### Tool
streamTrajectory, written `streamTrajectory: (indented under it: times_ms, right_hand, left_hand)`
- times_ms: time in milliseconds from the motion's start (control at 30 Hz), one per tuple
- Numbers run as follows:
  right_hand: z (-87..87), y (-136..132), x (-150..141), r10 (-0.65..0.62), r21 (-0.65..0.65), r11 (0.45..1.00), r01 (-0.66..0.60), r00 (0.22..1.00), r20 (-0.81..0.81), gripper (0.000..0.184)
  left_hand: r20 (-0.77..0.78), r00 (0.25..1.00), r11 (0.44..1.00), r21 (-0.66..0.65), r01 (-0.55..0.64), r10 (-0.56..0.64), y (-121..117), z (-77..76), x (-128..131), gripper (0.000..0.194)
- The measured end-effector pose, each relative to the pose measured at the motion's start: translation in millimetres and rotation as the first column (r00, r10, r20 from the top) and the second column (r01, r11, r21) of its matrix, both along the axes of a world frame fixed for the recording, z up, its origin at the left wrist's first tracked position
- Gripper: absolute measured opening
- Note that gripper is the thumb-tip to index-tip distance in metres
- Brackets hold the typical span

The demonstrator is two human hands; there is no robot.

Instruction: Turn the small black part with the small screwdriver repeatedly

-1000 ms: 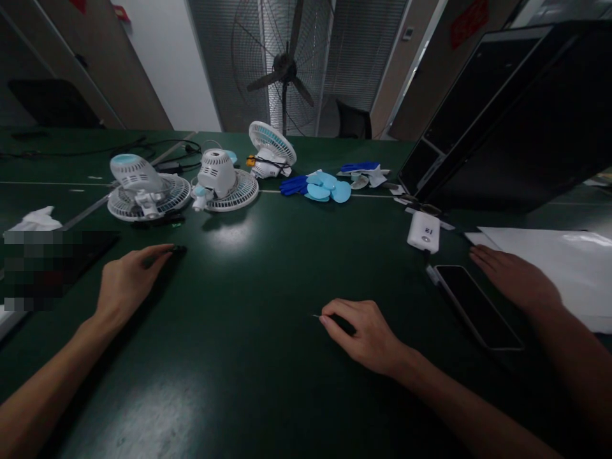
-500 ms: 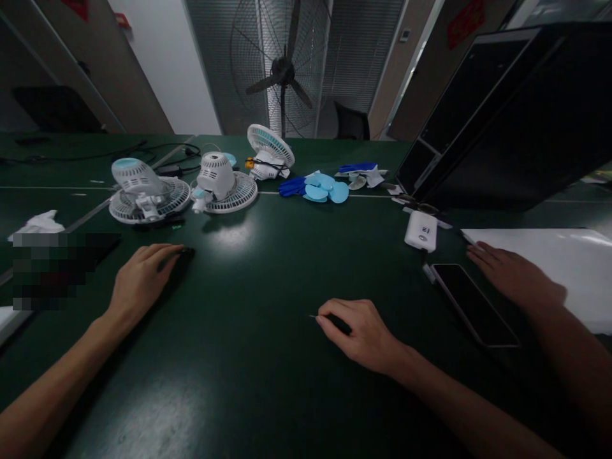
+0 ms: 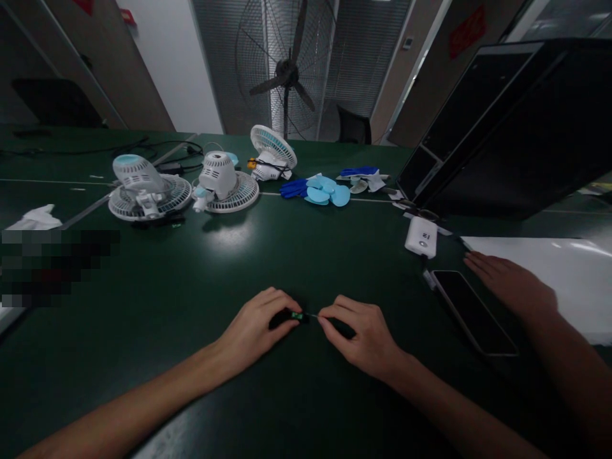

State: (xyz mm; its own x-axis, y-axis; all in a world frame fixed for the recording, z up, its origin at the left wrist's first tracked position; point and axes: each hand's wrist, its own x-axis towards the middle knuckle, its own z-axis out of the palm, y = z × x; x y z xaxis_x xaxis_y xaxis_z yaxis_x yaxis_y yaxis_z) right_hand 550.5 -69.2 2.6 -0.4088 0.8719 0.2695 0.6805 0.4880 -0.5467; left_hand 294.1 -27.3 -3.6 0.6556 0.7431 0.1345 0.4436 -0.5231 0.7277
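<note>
Pinching, the left hand (image 3: 258, 328) faces the right hand (image 3: 364, 333).

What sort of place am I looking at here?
Perhaps an office-like room serving as a small workshop: three white fans and a loose light-blue fan blade sit on a green tabletop, with slatted blinds behind.

Small part (image 3: 297, 315) between left hand (image 3: 255, 328) and right hand (image 3: 366, 330); phone (image 3: 473, 312) right; fans (image 3: 217, 173) behind.
</note>
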Motion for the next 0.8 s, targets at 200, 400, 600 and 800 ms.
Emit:
streamTrajectory:
  times_ms: [200, 400, 600, 800]
  right_hand:
    - [-1.6, -1.0, -1.5, 0.004, 0.008, 1.0, -0.005, 0.998, 0.059, 0.014]
    - [-2.2, -2.0, -4.9, 0.025, 0.012, 1.0, -0.027, 0.994, 0.108, 0.011]
    - [-2.3, -1.2, -6.2, 0.051, 0.028, 0.998, -0.054, 0.993, 0.103, 0.012]
    - [-5.6, -3.7, -14.8, 0.045, 0.056, 0.997, -0.049, 0.997, 0.062, 0.014]
  left_hand:
    - [0.017, 1.0, 1.0, -0.015, -0.006, 0.006, 1.5, -0.1, -6.4, 0.02]
    - [0.003, 1.0, 1.0, -0.002, 0.008, -0.008, 0.1, -1.1, -3.9, 0.015]
    - [0.008, 1.0, 0.999, 0.02, 0.028, -0.028, 0.6, -2.7, -5.8, 0.016]
    - [0.007, 0.999, 0.998, 0.039, 0.054, -0.054, 0.6, -3.7, -3.7, 0.016]
